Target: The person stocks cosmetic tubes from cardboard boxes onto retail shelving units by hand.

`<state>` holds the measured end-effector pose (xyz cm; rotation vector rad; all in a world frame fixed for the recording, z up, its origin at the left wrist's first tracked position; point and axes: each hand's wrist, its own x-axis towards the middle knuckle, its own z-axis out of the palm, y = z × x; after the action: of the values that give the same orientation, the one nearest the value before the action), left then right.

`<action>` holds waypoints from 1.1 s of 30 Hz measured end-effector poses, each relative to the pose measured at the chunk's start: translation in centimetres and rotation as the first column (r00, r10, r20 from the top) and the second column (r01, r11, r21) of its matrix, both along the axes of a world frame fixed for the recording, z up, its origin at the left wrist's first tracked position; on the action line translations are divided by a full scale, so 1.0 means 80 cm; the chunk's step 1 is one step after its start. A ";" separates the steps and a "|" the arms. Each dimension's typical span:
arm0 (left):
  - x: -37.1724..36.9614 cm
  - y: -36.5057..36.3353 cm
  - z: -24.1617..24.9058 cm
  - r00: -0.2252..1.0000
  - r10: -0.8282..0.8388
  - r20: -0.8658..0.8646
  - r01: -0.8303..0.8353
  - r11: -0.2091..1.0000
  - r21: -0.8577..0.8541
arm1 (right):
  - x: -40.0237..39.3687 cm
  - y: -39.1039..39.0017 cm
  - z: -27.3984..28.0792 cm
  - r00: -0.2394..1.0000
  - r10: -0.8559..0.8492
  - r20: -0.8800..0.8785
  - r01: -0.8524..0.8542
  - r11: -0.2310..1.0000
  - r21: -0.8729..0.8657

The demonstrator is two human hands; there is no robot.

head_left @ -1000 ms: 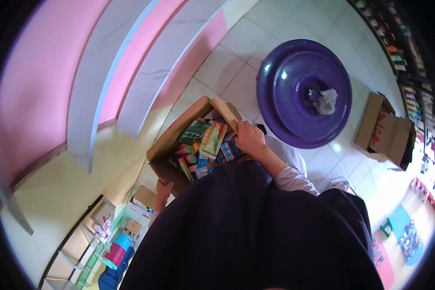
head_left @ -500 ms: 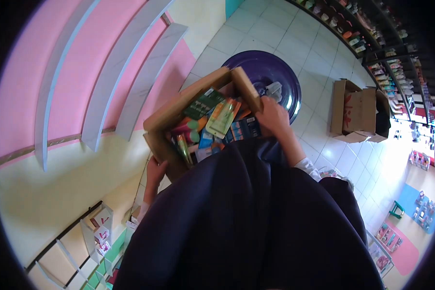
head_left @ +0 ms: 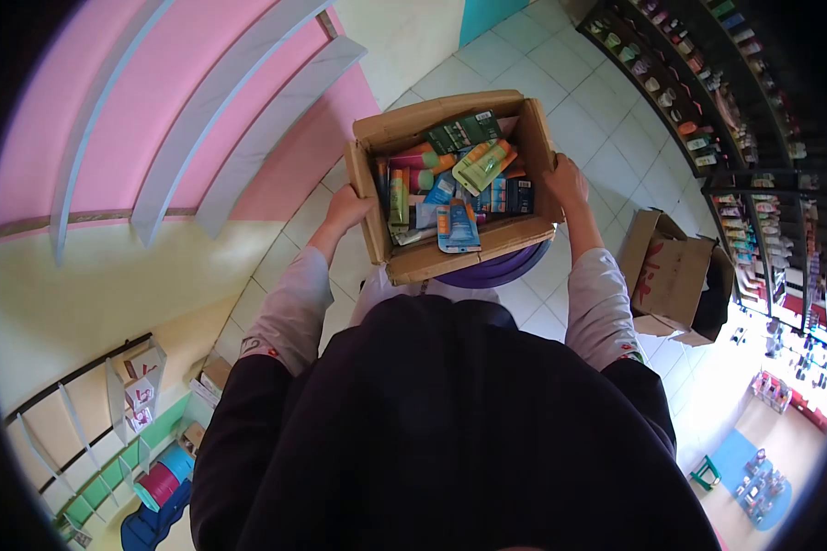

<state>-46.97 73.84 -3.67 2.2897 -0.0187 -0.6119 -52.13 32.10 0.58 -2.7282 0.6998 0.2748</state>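
Note:
An open cardboard box (head_left: 459,261) full of packaged tubes and small cartons is held up in front of my body. My left hand (head_left: 347,211) grips its left wall. On the right wall, my right hand (head_left: 568,186) is closed over the edge. Inside lie a green carton (head_left: 461,132), a yellow-green tube (head_left: 483,165), a blue and orange pack (head_left: 458,227) and pink-capped tubes (head_left: 417,169). Beneath the box, part of a purple round stool or tub (head_left: 501,269) shows; its exact kind is hidden.
Another open cardboard box (head_left: 662,280) stands on the tiled floor to the right. Dark shelves (head_left: 671,101) of products line the far right. Grey shelf boards (head_left: 225,96) jut from the pink wall at left. A green stool (head_left: 706,473) is at lower right.
The box has been lifted off the purple object and levelled, with both hands on its sides. My arms are now stretched further forward, and the view has shifted.

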 end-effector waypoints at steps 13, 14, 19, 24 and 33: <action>0.001 -0.006 -0.024 0.994 0.098 -0.048 -0.096 0.994 0.045 | 0.010 0.015 -0.017 0.997 -0.064 0.033 0.068 0.989 -0.134; -0.004 -0.007 -0.022 0.993 0.108 -0.050 -0.107 0.994 0.022 | 0.012 0.027 -0.010 0.993 -0.054 0.101 0.076 0.970 -0.229; -0.024 0.002 -0.023 0.976 0.182 0.117 -0.180 0.983 -0.033 | 0.074 0.061 -0.052 0.915 0.137 0.378 -0.164 0.986 0.040; -0.059 -0.010 0.034 0.855 0.220 0.470 -0.185 0.975 -0.121 | 0.097 0.096 -0.099 0.900 -0.139 0.413 -0.040 0.917 0.396; -0.093 -0.059 0.120 0.812 0.206 -0.545 -0.564 0.515 -0.646 | -0.038 0.183 0.033 0.649 0.028 0.761 -0.396 0.866 0.306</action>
<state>-54.39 69.15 5.89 1.1853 0.3697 -0.6450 -55.16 46.75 3.25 -2.1577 0.0381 -0.5546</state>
